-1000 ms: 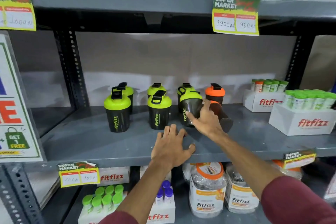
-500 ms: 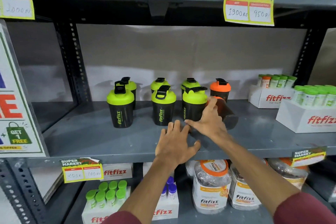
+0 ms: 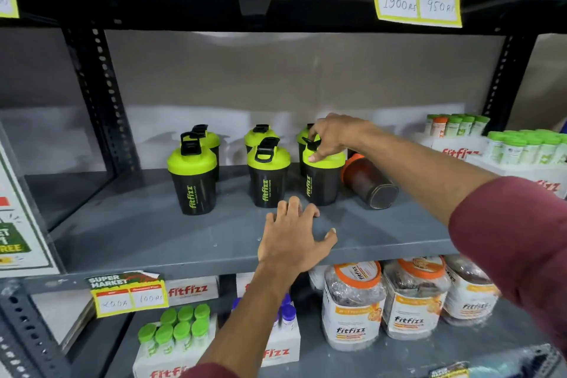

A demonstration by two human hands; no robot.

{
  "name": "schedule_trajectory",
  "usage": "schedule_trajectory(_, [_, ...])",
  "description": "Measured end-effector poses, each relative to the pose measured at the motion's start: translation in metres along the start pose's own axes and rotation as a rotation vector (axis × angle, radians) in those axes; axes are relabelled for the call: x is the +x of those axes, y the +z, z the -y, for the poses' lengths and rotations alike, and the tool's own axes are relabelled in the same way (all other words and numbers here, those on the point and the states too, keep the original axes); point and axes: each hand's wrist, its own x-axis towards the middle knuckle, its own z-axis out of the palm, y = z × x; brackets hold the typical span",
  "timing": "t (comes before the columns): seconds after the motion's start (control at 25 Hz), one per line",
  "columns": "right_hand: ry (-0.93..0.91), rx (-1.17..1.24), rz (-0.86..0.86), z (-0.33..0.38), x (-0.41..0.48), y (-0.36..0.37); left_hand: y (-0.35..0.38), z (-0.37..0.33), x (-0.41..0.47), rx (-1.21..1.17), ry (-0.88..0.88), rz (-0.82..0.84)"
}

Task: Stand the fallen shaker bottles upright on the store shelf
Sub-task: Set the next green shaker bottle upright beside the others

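Right hand (image 3: pixel 329 138) pinching green lid (image 3: pixel 325 159), hiding far bottles. Left hand (image 3: pixel 294 236) spread flat on shelf (image 3: pixel 153 233). Orange bottle (image 3: pixel 368 182) down, lid half-hidden.

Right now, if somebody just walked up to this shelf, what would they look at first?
Probably the row of shakers with bright green lids on the grey middle shelf, and the right hand resting on top of the front right one. Next to it, one orange-lidded shaker lies tipped over, and the left hand lies flat on the shelf in front.
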Motion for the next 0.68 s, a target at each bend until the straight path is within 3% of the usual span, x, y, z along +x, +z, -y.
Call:
schedule_trajectory(0.24, [-0.084,-0.150,0.022,0.003,0.003,0.001,0.002,0.000,0.000,0.004,0.005,-0.022])
schedule_trajectory(0.56, [-0.237,0.054,-0.032,-0.022,-0.006,0.024,0.000,0.002,0.002,-0.021,-0.011,0.002])
schedule_trajectory(0.68, [-0.216,0.303,-0.119,-0.049,-0.015,0.038,-0.001,0.001,0.000,-0.026,0.005,0.024])
